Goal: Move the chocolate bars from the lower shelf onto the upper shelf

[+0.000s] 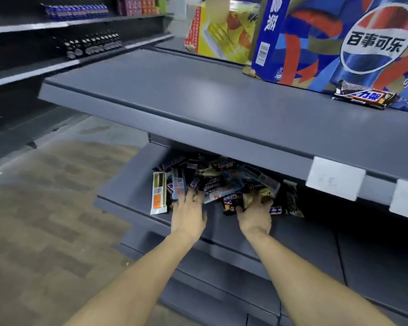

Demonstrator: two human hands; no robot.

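Observation:
A heap of chocolate bars (218, 182) in dark, blue and white wrappers lies on the grey lower shelf (127, 182), partly hidden under the upper shelf (198, 100). My left hand (189, 211) reaches into the left of the heap, fingers spread on the wrappers. My right hand (254, 214) is at the right of the heap, fingers curled around a dark-wrapped bar (232, 203). A few dark Snickers bars (365, 96) lie stacked on the upper shelf at the right, against a Pepsi carton (344, 36).
A yellow and red box (222, 31) stands behind the Pepsi carton. White price tags (335, 181) hang on the upper shelf's front edge. Shelves with bottles (92, 44) run along the left. Wood-pattern floor (45, 220) lies to the left.

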